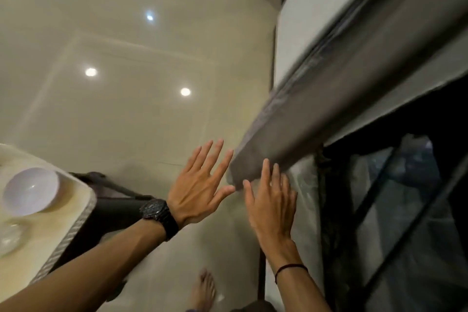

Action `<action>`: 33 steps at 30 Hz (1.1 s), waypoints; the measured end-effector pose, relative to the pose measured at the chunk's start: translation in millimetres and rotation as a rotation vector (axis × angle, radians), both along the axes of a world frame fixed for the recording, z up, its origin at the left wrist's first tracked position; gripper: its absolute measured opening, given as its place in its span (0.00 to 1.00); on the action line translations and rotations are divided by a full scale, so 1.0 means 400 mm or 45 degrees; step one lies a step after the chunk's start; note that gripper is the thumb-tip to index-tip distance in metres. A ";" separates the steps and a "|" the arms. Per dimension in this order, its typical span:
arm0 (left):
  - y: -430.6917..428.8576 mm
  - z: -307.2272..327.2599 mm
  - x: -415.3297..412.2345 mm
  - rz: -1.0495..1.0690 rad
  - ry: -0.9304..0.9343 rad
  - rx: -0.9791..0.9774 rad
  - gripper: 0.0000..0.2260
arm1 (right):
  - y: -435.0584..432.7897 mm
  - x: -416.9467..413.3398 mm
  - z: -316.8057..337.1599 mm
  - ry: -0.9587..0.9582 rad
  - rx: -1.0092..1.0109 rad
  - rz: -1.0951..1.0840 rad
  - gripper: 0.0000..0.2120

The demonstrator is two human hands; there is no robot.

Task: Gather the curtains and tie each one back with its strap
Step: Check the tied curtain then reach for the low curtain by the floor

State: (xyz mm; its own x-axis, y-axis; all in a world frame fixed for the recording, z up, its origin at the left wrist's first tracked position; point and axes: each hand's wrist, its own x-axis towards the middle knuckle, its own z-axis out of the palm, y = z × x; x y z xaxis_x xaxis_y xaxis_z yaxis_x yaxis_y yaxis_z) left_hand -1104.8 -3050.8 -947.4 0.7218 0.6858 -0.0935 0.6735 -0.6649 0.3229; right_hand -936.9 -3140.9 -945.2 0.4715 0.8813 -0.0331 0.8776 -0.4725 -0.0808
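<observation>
Lower left: pale table (50,235) w/ ribbed edge. On it a white bowl (30,191) and, at the frame edge, a clear glass piece (10,238), too blurred to name. Just right of the table edge a dark chair (116,208), partly hidden under the left forearm. Glossy beige tile floor (126,121) fills left and centre of the frame, w/ three round light reflections (91,72) on it.

Centre: left hand (197,190), black watch (157,213) on the wrist, back of hand to the camera. Fingers straight and spread wide, holding nothing. Index tip and thumb tip are just beside the curtain's lower end; can't tell if they touch.

The grey curtain (316,114) runs as a gathered bundle from upper right down to centre, its bottom end between the two hands.

Right hand (271,208) is just right of the left, thin dark band (291,268) on the wrist. Fingers straight and close together, tips laid against the curtain's lower end, not curled round it. Both thumbs are near each other under the bundle end.

Bottom centre: a bare foot (205,289) on the floor.

Right and lower right: dark window glass (410,210) w/ black bars, behind the curtain. Pale fabric or wall alongside it, can't tell which.
</observation>
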 end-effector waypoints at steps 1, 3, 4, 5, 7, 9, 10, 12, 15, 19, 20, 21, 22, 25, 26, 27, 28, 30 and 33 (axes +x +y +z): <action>-0.011 -0.015 0.055 -0.046 0.005 -0.017 0.36 | -0.024 0.043 -0.023 0.023 -0.033 -0.051 0.35; -0.037 -0.054 0.150 -0.132 0.028 -0.054 0.35 | -0.070 0.114 -0.071 0.071 -0.076 -0.153 0.35; -0.049 -0.067 0.185 -0.165 0.032 -0.066 0.35 | -0.086 0.141 -0.087 0.084 -0.109 -0.198 0.36; -0.063 -0.092 0.225 -0.208 0.036 -0.088 0.36 | -0.102 0.174 -0.112 0.103 -0.164 -0.255 0.36; -0.088 -0.140 0.287 -0.290 0.055 -0.151 0.37 | -0.122 0.229 -0.154 0.144 -0.256 -0.377 0.36; -0.104 -0.182 0.326 -0.338 0.070 -0.207 0.39 | -0.129 0.271 -0.191 0.151 -0.317 -0.439 0.36; -0.108 -0.204 0.343 -0.348 0.069 -0.225 0.39 | -0.127 0.290 -0.215 0.157 -0.338 -0.444 0.35; -0.108 -0.247 0.367 -0.350 0.070 -0.263 0.39 | -0.109 0.318 -0.259 0.200 -0.352 -0.451 0.35; -0.104 -0.293 0.393 -0.353 0.089 -0.284 0.39 | -0.065 0.352 -0.309 0.293 -0.323 -0.500 0.34; -0.089 -0.331 0.410 -0.321 0.064 -0.296 0.39 | -0.020 0.390 -0.358 0.345 -0.292 -0.604 0.30; -0.083 -0.343 0.409 -0.303 0.065 -0.297 0.38 | -0.013 0.395 -0.371 0.343 -0.275 -0.629 0.28; -0.079 -0.351 0.407 -0.283 0.061 -0.293 0.38 | -0.010 0.400 -0.382 0.345 -0.246 -0.658 0.25; -0.075 -0.357 0.400 -0.263 0.051 -0.284 0.38 | -0.006 0.402 -0.394 0.351 -0.212 -0.677 0.22; -0.062 -0.355 0.368 -0.235 0.041 -0.271 0.37 | 0.000 0.415 -0.419 0.280 -0.078 -0.722 0.15; -0.058 -0.352 0.352 -0.217 0.039 -0.274 0.37 | 0.002 0.419 -0.424 0.256 -0.036 -0.727 0.13; -0.054 -0.347 0.332 -0.191 0.026 -0.274 0.37 | 0.004 0.416 -0.427 0.241 -0.015 -0.716 0.12; -0.052 -0.341 0.310 -0.163 0.011 -0.273 0.36 | 0.001 0.410 -0.432 0.215 -0.011 -0.691 0.11; -0.054 -0.325 0.258 -0.113 -0.021 -0.285 0.35 | -0.015 0.386 -0.432 0.175 -0.017 -0.601 0.10; -0.065 -0.271 0.160 -0.020 -0.068 -0.341 0.35 | -0.050 0.289 -0.388 0.192 0.052 -0.448 0.09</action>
